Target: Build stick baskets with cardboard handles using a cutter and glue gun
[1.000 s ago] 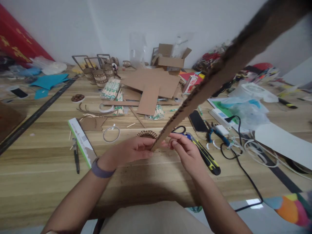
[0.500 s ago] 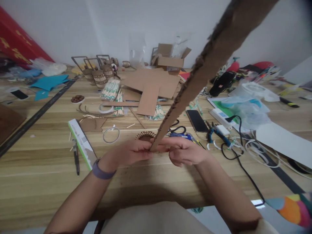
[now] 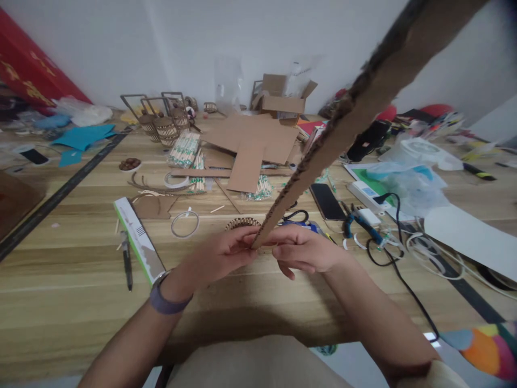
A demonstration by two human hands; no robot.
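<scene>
A long cardboard strip slants up from between my hands toward the upper right, its rough corrugated edge showing. My left hand, with a purple band at the wrist, pinches the strip's lower end. Close to its right, my right hand touches the strip near that same end, fingers curled and partly apart; whether it grips the strip is hidden. Just behind my fingers sits a round woven piece, partly covered by them.
Cardboard sheets and stick bundles lie mid-table. To the right are a phone, pliers and cables. A long white-green box and a black pen lie left. Lidded woven baskets stand behind.
The strip's upper part has swung slightly right, and its lower end has shifted a little right with my left hand. My right hand's fingers have changed their bend.
</scene>
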